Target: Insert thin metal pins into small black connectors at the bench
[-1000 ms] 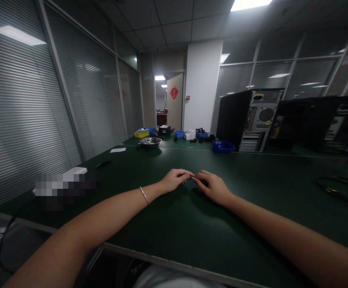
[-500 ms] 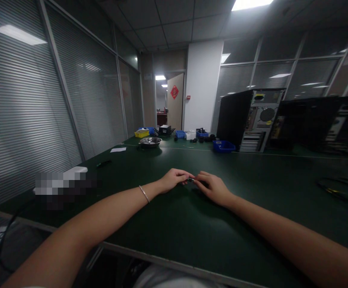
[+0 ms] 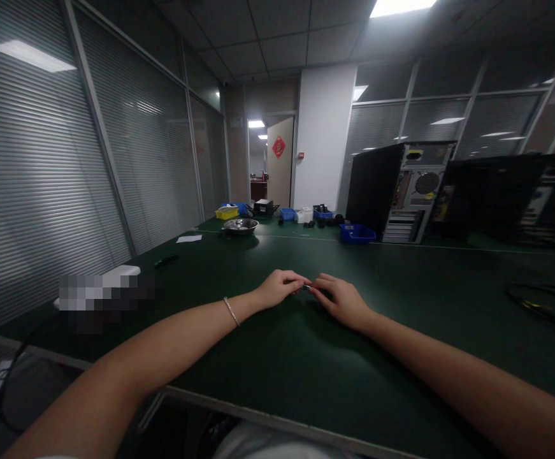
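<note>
My left hand [image 3: 280, 288] and my right hand [image 3: 339, 298] meet fingertip to fingertip above the middle of the green table [image 3: 277, 363]. Between their pinched fingers is a small, thin piece with a light, shiny edge [image 3: 306, 286], too small to name. The fingers of both hands are closed around it and cover most of it. A thin bracelet [image 3: 232, 312] circles my left wrist.
Left on the table lie a dark green slim tool [image 3: 165, 261], white paper [image 3: 189, 239] and a pixelated white object [image 3: 124, 278]. Farther back are a metal bowl [image 3: 239, 227], a blue bin [image 3: 357, 234] and a computer tower [image 3: 392, 191]. A black cable [image 3: 545, 306] lies right.
My left fingers have shifted slightly over the small piece, so its dark part no longer shows. My right hand stays nearly in place.
</note>
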{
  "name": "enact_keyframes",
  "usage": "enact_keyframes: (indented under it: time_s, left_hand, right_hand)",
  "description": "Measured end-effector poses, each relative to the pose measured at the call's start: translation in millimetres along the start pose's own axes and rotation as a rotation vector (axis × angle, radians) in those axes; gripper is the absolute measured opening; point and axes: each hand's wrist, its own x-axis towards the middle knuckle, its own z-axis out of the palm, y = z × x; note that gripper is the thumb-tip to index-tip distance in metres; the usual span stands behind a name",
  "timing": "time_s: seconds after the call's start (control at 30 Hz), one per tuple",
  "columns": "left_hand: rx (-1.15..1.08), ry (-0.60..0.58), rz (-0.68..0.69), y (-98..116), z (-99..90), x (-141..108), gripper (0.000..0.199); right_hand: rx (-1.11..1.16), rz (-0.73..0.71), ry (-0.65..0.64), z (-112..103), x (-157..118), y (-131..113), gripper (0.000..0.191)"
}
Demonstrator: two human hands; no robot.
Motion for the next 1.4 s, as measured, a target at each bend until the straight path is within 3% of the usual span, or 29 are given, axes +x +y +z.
enact_keyframes:
  time_s: [0.53, 1.03, 1.4]
  left_hand:
    - [-0.221, -0.075, -0.071, -5.2, -4.3, 0.8, 0.033]
    - [-0.329, -0.093, -0.107, 4.5, -4.1, -2.0, 0.034]
    - [-0.291, -0.002, -0.107, -4.2, -0.7, 1.3, 0.037]
  right_hand:
    - [0.083, -0.024, -0.015, -2.3, -0.1, -0.4, 0.027]
    - [0.12, -0.055, -0.012, -4.0, -0.6, -2.1, 0.027]
    - [0.017, -0.035, -0.003, -0.7, 0.1, -4.0, 0.025]
